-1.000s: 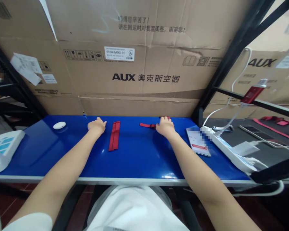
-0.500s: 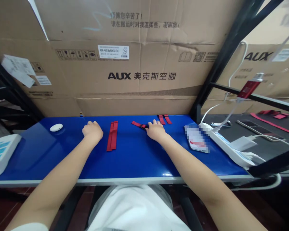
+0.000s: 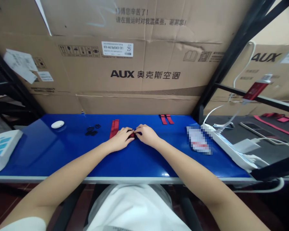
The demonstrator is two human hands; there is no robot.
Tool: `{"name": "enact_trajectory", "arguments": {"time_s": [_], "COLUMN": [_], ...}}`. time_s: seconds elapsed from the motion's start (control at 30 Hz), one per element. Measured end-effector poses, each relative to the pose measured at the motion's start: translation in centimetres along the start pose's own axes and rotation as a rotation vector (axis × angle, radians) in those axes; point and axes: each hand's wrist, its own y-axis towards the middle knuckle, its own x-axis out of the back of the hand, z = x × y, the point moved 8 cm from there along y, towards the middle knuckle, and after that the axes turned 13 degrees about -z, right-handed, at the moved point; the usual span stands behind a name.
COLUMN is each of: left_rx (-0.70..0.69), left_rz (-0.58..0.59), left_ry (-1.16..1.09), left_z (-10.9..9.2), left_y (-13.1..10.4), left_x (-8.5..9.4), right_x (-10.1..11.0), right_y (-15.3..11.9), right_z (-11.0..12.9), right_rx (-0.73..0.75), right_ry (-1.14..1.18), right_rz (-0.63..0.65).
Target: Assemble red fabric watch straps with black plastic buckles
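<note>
My left hand (image 3: 121,139) and my right hand (image 3: 147,135) meet over the middle of the blue table. Between their fingertips is a short red webbing strap (image 3: 132,135), mostly covered by the fingers. A small black buckle shows at the left fingertips, partly hidden. The right fingers pinch the strap's other side. Longer red straps (image 3: 114,127) lie side by side just left, their lower ends behind my left hand. Further left sits a loose group of small black buckles (image 3: 91,132).
Two short red straps with black pieces (image 3: 167,119) lie at the table's back. A phone-like object (image 3: 198,140), blurred, and a white power strip (image 3: 228,146) are on the right. A white oval object (image 3: 57,124) lies left. Cardboard (image 3: 144,86) stands behind the table (image 3: 69,154).
My left hand has moved right from the black buckles, uncovering them, to the short strap. My right hand has shifted left with that strap, and the two hands now meet.
</note>
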Motion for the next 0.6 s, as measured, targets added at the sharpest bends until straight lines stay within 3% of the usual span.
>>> {"name": "enact_trajectory", "arguments": {"time_s": [0.17, 0.37, 0.47, 0.6], "left_rx": [-0.040, 0.035, -0.063, -0.226], "left_rz": [-0.074, -0.091, -0.110, -0.107], "left_ry": [-0.100, -0.196, -0.165, -0.071], "left_z": [0.4, 1.3, 0.3, -1.9], "left_y": [1.0, 1.3, 1.2, 1.0], "left_x": [1.2, 1.0, 1.2, 1.6], "right_x": [0.7, -0.9, -1.6, -0.8], "right_y": [0.1, -0.2, -0.3, 0.1], "right_z": [0.0, -1.5, -2.0, -2.4], "right_rx": [-0.026, -0.293, -0.357, -0.345], "right_ry": [0.181, 0.536, 0.603, 0.649], "right_rz": [-0.043, 0.030, 0.061, 0.040]}}
